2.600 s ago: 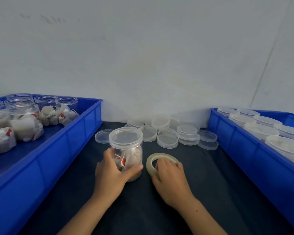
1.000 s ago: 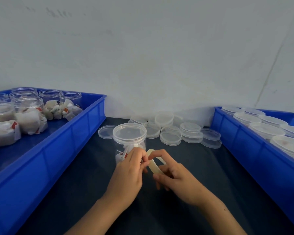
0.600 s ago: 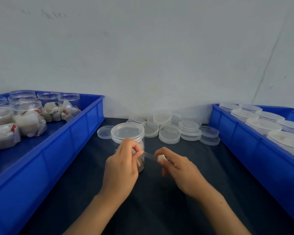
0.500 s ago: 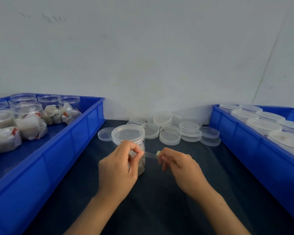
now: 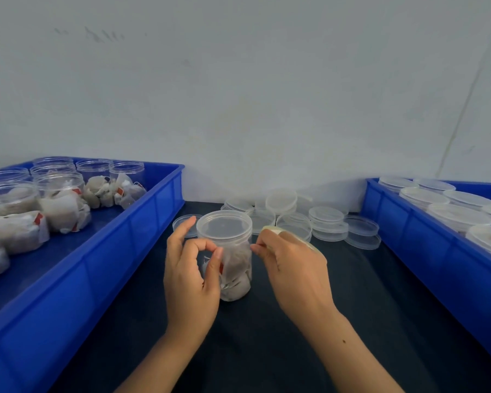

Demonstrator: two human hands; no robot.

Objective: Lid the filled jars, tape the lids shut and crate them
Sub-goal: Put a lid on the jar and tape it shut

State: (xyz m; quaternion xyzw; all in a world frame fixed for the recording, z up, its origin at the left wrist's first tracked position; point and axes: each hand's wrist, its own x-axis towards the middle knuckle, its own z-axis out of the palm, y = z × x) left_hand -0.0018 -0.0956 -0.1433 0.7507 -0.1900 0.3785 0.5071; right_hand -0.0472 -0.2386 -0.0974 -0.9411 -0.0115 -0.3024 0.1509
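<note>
Hands worked between two blue crates [image 5: 142, 251]: right hand [image 5: 292, 268] gripped the tape roll [image 5: 309, 245], left hand [image 5: 190, 268] pinched its end beside the lidded jar [image 5: 227, 251] (standing on the table [image 5: 352, 307]). Taping had begun; next, likely press the strip across the lid seam.

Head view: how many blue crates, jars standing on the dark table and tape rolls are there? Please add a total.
Blue crates: 2
Jar on the table: 1
Tape roll: 1
Total: 4

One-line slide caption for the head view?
Left hand and right hand with tape roll work at lidded jar between blue crates.
</note>
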